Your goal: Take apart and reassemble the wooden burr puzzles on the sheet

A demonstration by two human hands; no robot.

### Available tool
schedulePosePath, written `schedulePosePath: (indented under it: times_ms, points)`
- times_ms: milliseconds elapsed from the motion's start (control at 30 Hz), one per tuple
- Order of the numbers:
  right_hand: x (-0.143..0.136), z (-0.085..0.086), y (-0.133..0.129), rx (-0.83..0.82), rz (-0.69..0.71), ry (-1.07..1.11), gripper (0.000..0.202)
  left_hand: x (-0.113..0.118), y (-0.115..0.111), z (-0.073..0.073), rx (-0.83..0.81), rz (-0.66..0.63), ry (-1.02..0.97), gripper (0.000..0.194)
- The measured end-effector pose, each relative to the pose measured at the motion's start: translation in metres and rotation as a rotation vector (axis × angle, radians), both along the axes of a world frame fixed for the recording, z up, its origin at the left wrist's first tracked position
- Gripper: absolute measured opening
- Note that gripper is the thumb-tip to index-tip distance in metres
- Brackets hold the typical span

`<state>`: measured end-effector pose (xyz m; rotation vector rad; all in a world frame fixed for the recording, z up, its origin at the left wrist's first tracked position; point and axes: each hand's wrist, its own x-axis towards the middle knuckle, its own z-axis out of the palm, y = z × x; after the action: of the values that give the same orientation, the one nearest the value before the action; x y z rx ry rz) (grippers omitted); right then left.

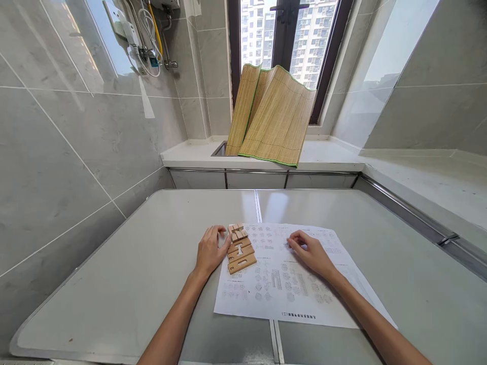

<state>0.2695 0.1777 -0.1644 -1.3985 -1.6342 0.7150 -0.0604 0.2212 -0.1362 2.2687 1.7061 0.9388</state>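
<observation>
My left hand (211, 249) rests on the table at the left edge of the wooden pieces, its thumb beside them and apart from the curved fingers; it grips nothing. Three flat wooden plates, the nearest with an oval slot (242, 263) and the middle one with a shaped cut-out (240, 252), lie in a row, with dark numbers at their left ends. Notched wooden blocks (238, 232) sit at the row's far end. Beneath them spreads a large printed sheet (276, 304) with small diagrams. On its right half lies my right hand (310, 252), fingers curled in, with nothing visible in them.
A pale tabletop (125, 284) with a centre seam carries the sheet. Behind it runs a white counter (331, 152), where a folded bamboo mat (277, 116) leans over a sink edge (218, 149) before the window. Tiled walls (68, 152) and pipes (155, 45) are at the left.
</observation>
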Motion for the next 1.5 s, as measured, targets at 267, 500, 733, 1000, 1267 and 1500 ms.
schedulePosePath:
  times_ms: [267,500,733,1000,1267,1500]
  points:
    - [0.013,-0.012,0.0,0.005,-0.077,-0.022,0.036,0.028,0.038,0.001,-0.138,-0.159,-0.046,0.057]
    - [0.011,-0.009,0.001,-0.01,-0.081,-0.032,0.035,0.022,0.046,-0.003,-0.139,-0.145,0.032,0.067]
    - [0.011,-0.012,0.001,-0.006,-0.079,-0.059,0.042,0.009,0.052,-0.007,-0.094,-0.083,0.086,0.058]
    - [0.009,-0.01,0.001,-0.017,-0.071,-0.052,0.044,0.005,0.057,-0.01,-0.072,-0.124,0.062,0.061]
    - [0.009,-0.011,0.002,0.0,-0.05,-0.074,0.04,0.004,0.056,-0.003,-0.047,-0.157,0.025,0.06]
    - [0.008,-0.012,0.0,0.029,-0.019,-0.092,0.037,0.065,0.004,0.016,-0.012,-0.421,-0.074,0.066]
